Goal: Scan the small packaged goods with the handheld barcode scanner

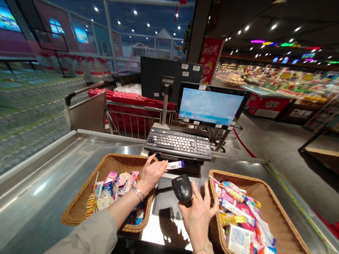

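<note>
My left hand (152,175) is closed on one end of a slim white-and-purple snack stick (175,165). Barcode-like stripes show on the stick's upper side. My right hand (197,213) holds a black barcode scanner (182,188) between thumb and index finger, its other fingers spread; the scanner's handle is hidden. The scanner is just below the stick, above the white lit counter. Under my left forearm is a wicker basket (79,198) with many small packaged sweets. A second wicker basket (293,222) right of my right hand holds sweet packets and a white box (240,240).
A black keyboard (180,143) stands behind the baskets, with a lit monitor (210,107) and a dark second screen (154,78) beyond it. Metal counter (32,183) extends left. A shopping cart (132,119) is behind; stacked bottle packs (17,110) are at left.
</note>
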The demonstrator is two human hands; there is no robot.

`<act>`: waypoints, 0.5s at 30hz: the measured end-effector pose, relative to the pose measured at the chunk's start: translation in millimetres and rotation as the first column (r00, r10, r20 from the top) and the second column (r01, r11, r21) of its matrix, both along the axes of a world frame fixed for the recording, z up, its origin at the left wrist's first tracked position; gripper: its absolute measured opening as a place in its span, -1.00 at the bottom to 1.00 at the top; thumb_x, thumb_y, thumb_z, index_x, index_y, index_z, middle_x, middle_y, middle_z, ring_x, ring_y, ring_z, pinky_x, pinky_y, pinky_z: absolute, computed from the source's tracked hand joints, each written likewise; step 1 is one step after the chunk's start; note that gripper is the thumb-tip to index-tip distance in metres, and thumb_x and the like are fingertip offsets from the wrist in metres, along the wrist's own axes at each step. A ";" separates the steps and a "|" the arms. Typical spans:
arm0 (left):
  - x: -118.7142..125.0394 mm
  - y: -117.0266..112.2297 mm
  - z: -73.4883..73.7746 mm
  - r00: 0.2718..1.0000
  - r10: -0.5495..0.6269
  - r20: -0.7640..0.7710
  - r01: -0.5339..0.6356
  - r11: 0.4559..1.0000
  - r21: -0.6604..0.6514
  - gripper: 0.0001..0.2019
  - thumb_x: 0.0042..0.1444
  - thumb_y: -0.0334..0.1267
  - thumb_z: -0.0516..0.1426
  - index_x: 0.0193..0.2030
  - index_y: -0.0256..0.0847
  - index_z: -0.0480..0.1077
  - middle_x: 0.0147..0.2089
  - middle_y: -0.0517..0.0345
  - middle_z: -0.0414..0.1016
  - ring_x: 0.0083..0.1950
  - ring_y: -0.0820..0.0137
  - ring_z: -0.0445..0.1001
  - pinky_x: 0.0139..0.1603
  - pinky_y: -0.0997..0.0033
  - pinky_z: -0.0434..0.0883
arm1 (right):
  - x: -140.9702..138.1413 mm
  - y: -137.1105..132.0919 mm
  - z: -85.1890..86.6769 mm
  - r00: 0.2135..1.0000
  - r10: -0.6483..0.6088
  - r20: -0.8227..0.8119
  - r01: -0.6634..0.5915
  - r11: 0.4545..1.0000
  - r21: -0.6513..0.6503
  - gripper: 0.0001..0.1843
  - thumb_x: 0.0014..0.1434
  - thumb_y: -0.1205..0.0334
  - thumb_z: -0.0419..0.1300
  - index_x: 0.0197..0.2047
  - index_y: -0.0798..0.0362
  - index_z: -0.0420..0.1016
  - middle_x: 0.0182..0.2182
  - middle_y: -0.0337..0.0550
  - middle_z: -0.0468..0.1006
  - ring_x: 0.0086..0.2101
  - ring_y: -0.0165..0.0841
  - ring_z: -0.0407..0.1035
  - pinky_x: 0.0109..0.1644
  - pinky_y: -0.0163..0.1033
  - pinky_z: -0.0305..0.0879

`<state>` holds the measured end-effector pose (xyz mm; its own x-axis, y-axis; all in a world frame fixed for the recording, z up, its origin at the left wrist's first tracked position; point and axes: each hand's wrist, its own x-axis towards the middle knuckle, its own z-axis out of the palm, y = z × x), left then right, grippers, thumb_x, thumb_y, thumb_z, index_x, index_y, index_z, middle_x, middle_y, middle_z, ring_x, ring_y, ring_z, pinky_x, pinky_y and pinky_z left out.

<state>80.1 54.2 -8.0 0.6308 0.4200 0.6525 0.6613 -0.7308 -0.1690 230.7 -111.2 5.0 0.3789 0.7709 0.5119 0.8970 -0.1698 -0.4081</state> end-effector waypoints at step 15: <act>23.4 1.6 2.1 0.996 -0.090 0.010 0.090 0.996 0.010 -0.69 0.36 -0.22 -0.04 0.16 -0.17 0.33 -0.05 0.08 0.61 -0.12 0.41 0.57 0.43 -0.01 -0.01 | 20.6 -13.5 -0.5 0.996 -0.093 0.007 0.093 0.996 -0.017 -0.81 0.02 0.21 0.16 -0.30 -0.05 0.58 0.10 -0.17 0.49 0.28 0.01 -0.02 0.27 0.29 -0.31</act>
